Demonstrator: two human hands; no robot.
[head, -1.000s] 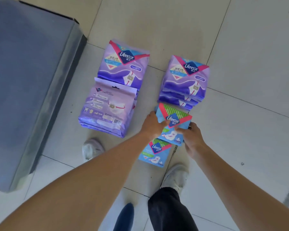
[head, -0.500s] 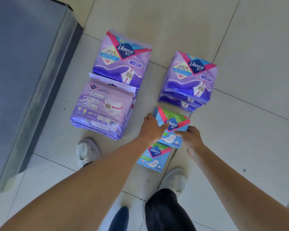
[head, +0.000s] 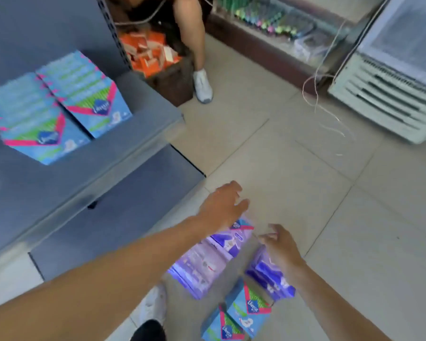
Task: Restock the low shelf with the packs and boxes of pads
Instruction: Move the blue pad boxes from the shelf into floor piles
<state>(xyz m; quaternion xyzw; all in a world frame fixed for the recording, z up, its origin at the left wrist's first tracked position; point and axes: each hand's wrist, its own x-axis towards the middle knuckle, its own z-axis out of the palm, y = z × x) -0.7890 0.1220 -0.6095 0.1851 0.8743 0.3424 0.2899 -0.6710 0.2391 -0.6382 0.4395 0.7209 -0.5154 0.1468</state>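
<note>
Logo on the nearer floor box [head: 249, 307] reads "Libresse" (smeared, but legible). The same heart-shaped badge sits on the second floor box [head: 221, 328], bottom centre, and on the shelf boxes [head: 84, 94], where the writing is too blurred to read. No other text is readable.

Left hand [head: 221, 205], centre frame, has its fingers spread wide and holds nothing. It hangs over the far end of the left purple packs [head: 207, 264]; can't tell if it touches them. Right hand [head: 279, 244], lower centre-right, has its fingers loosely spread and is also empty, above the right purple stack [head: 268, 276]. Both floor boxes lie lower in the frame than the hands, apart from either.

Counts: 2 blue boxes on the floor, touching each other. Purple packs lie in 2 groups side by side w/ a strip of tile between. The left group shows at least 2 packs; no. in the right stack is unclear. On the grey shelf [head: 145, 109], upper left, the shelf boxes stand in 2 rows side by side, too blurred to count per row.

Top centre: a bin of orange cartons [head: 148, 55] and another person's leg [head: 190, 33]. Upper right: a white chiller [head: 391, 94].
</note>
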